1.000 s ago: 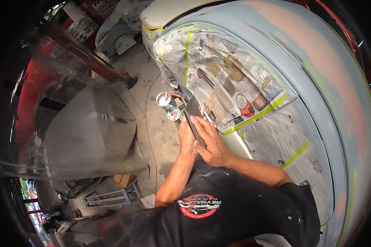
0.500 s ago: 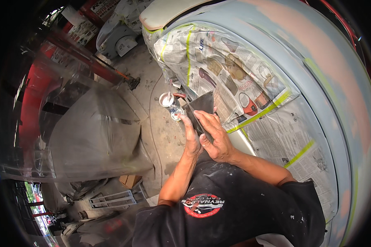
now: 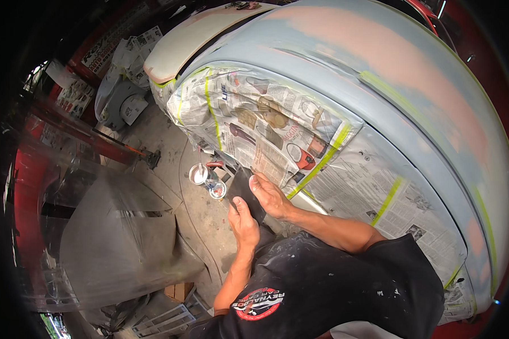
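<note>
A dark sheet of sandpaper (image 3: 243, 191) is held out in front of my body, between my two hands. My left hand (image 3: 244, 226) grips its near left edge, thumb on top and the other fingers mostly hidden beneath. At the right edge, my right hand (image 3: 269, 198) pinches the sheet, its fingers partly out of sight. Just beyond the sheet, on the concrete floor, stand an open can of white material (image 3: 198, 174) and a second small can (image 3: 217, 190); neither hand touches them.
A car body with grey and pinkish patches (image 3: 345, 34) curves along the right, its lower part masked with newspaper (image 3: 266, 124) and yellow-green tape (image 3: 328, 161). On the left stands a bulky shape under a grey cover (image 3: 119, 226). A cable (image 3: 188, 209) crosses the floor (image 3: 164, 175).
My hands have moved apart from pressing the folded sandpaper between them, and the sheet now lies flatter between them. The view has shifted, bringing more of the car in.
</note>
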Tool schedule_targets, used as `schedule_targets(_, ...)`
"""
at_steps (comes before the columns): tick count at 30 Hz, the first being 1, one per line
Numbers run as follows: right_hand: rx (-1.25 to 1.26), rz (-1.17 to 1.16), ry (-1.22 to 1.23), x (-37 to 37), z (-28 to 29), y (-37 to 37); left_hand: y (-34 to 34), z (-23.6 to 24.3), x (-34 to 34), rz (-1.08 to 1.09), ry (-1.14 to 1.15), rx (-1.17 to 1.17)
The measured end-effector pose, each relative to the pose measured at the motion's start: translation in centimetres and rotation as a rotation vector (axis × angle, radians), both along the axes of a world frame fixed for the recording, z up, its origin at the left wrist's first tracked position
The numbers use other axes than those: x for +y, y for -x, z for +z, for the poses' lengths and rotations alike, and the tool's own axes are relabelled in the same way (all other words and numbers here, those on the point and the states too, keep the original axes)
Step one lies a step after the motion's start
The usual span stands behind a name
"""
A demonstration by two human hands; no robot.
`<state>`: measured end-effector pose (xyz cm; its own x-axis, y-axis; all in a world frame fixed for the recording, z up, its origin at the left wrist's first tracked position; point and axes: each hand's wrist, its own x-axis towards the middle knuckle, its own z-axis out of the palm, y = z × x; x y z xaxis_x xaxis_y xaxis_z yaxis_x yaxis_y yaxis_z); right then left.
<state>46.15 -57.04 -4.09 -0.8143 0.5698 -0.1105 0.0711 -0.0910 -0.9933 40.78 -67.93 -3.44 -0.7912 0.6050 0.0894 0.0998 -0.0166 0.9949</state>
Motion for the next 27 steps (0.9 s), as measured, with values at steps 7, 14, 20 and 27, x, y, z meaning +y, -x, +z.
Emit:
schedule_targets(7,0.215,0.248,0.051,-1.9,0.3,-2.0,3.9,-3.4,-2.7,0.156,0.082,0.180)
schedule_targets(14,-0.020,-0.100,0.922,3.4,-2.9,-0.3,-0.1,-3.6,-1.2,-0.285,-0.250,1.052)
schedule_targets(20,0.043,0.677,0.769,2.9,-4.2,-2.8,3.0,-5.7,-2.3,0.075,0.009,0.550)
schedule_targets(27,0.097,0.395,0.280,5.3,-1.1,-6.4,8.0,-4.5,-5.4,0.328,-0.229,-0.341)
